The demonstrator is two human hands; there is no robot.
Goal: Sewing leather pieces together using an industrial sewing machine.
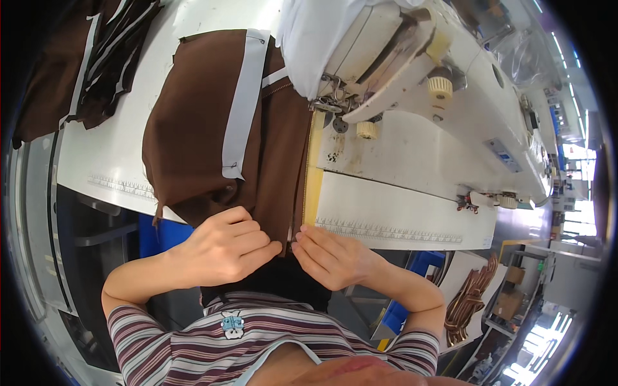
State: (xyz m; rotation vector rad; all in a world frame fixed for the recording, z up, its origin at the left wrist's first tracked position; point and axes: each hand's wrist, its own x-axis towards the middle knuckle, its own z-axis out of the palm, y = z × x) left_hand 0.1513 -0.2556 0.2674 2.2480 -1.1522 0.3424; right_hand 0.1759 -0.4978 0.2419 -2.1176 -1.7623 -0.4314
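Note:
A brown fabric piece (193,109) with a pale grey strip (239,103) pinned along it lies on the white sewing table (109,161). Its right edge carries a long zipper (305,180), beside a yellow strip (315,167) running up to the presser foot (331,103) of a white sewing machine (470,109). My left hand (235,248) is closed on the fabric at the near table edge. My right hand (325,257) has its fingers pressed together at the lower end of the zipper edge, just right of my left hand.
White cloth (306,32) hangs at the machine. More brown fabric (55,77) with pale strips lies at the far left. Printed rulers (386,231) run along the table edge. At lower right are blue bins (421,264), bundled brown strips (467,302) and a shelving rack (512,293).

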